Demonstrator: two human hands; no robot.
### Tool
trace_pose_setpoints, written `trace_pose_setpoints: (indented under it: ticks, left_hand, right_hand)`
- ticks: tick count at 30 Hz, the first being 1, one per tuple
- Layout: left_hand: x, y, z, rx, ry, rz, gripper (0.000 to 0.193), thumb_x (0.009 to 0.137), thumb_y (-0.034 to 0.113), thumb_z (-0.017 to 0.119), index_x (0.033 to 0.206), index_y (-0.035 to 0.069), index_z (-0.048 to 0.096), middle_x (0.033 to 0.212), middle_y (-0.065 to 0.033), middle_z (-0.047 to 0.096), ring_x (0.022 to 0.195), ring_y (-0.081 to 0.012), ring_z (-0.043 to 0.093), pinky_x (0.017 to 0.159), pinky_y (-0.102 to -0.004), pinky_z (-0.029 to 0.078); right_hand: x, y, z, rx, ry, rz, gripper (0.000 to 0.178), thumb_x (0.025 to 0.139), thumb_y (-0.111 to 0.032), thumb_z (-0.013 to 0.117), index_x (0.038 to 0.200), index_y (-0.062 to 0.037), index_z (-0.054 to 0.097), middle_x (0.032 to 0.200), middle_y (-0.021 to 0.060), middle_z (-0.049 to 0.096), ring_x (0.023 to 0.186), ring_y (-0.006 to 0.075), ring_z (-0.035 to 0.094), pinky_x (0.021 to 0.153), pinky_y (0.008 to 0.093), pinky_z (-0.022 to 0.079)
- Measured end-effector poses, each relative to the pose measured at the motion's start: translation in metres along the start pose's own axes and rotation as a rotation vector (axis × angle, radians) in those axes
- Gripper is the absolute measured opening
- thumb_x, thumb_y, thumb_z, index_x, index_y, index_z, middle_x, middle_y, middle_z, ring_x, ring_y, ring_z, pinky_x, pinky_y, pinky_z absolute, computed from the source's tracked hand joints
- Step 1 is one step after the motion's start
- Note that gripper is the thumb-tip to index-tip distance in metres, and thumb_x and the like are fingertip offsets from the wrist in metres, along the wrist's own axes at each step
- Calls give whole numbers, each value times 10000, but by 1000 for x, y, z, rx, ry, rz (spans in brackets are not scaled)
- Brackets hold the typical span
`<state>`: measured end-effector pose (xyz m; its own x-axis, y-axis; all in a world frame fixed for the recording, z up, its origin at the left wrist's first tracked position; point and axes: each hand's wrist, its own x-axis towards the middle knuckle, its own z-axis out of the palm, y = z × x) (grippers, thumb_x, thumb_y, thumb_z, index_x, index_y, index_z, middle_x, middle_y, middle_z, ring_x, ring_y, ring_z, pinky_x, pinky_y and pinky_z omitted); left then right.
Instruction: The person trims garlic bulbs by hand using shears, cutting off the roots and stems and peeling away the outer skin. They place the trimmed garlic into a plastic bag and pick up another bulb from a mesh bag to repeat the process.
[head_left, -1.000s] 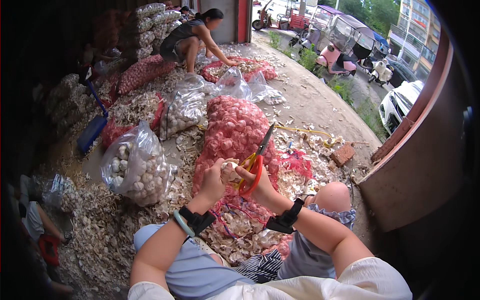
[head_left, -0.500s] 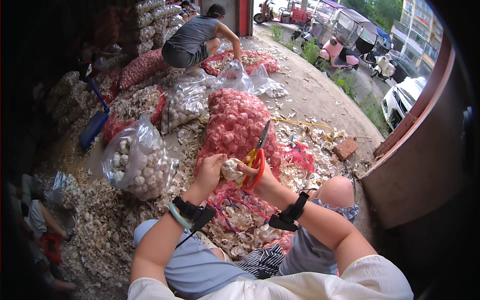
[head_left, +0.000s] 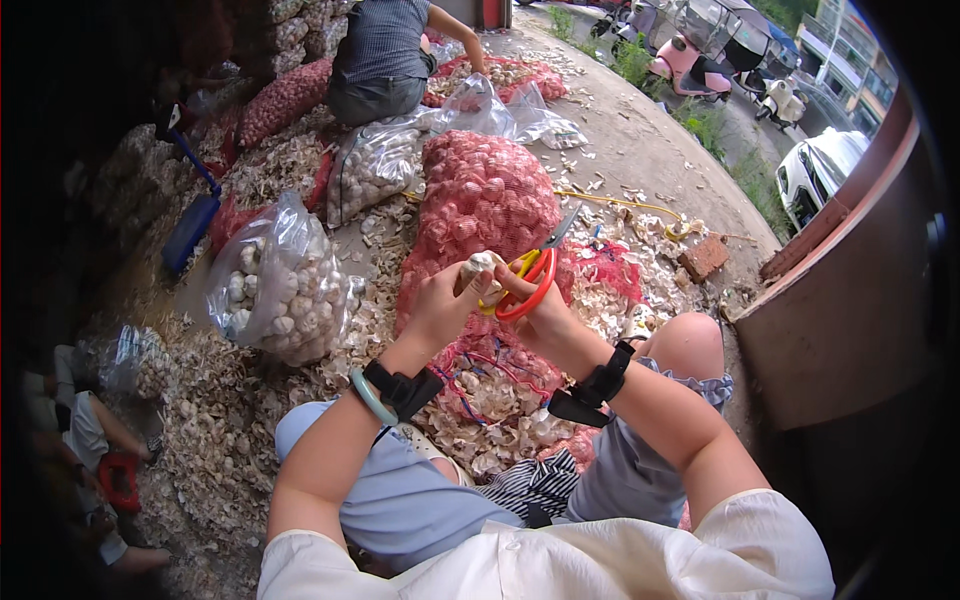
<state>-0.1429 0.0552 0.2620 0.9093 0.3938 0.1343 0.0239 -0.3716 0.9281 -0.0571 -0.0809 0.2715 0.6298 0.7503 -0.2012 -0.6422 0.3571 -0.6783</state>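
In front of me, my left hand [head_left: 440, 308] grips a white garlic bulb [head_left: 482, 263] between thumb and fingers. Scissors [head_left: 541, 285] with red and yellow handles are in my right hand [head_left: 552, 322], blades pointing up and to the right, away from the bulb. The fingertips of that hand reach the side of the bulb. Just beyond both hands stands a full red mesh sack of garlic [head_left: 485, 195]. Below them, between my knees, another red mesh sack [head_left: 497, 372] is strewn with papery peelings.
A clear plastic bag of garlic bulbs [head_left: 283, 290] stands to the left, with a blue long-handled dustpan [head_left: 190, 232] behind it. A person [head_left: 378, 60] crouches beyond the big sack. Peelings [head_left: 215, 440] cover the floor; a brick [head_left: 704, 258] lies on the right.
The scissors have swung, so their blades lean further to the right. The garlic bulb has turned in my fingers, and both hands appear higher in the view, which has itself shifted.
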Motion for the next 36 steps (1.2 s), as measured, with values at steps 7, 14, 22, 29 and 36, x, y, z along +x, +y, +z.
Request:
trace_pose_setpoints:
  ticks: [7, 14, 22, 29, 36]
  left_hand:
    - [-9, 15, -14, -225, -143, -5, 497, 927, 506, 480, 1067, 45, 603, 618, 65, 478, 531, -2, 404, 467, -187, 302]
    - [-9, 4, -20, -315, -143, 26, 499, 962, 474, 418, 896, 14, 601, 568, 26, 468, 473, -41, 418, 433, -212, 330]
    - [1, 6, -21, -612, -22, -113, 390, 989, 399, 394, 879, 58, 548, 628, 19, 485, 512, -64, 482, 453, -206, 390]
    - [4, 8, -9, -404, -125, -83, 371, 959, 424, 457, 980, 64, 545, 745, -1, 583, 629, -78, 585, 486, -220, 471]
    - [-2, 4, -18, -560, -275, -215, 331, 980, 273, 449, 1003, -7, 624, 844, -65, 649, 731, -142, 648, 553, -286, 557]
  right_hand:
    - [-2, 1, -4, 18, -182, -3, 258, 853, -100, 666, 954, -83, 429, 890, 43, 563, 856, 172, 624, 659, 349, 561]
    - [-11, -7, 3, 33, -132, 8, 273, 851, -109, 670, 973, -86, 427, 904, 41, 554, 850, 191, 625, 708, 390, 560]
    - [-7, -11, 8, 39, -87, 70, 250, 841, -103, 683, 949, -111, 458, 832, -16, 537, 776, 129, 594, 683, 308, 503]
    - [-6, -12, -3, -328, -19, -111, 378, 747, -90, 772, 913, -73, 433, 796, 15, 516, 675, 128, 584, 544, 261, 487]
    - [-3, -4, -6, -358, -65, -2, 392, 739, -55, 771, 892, -76, 411, 777, 18, 511, 659, 127, 596, 537, 266, 512]
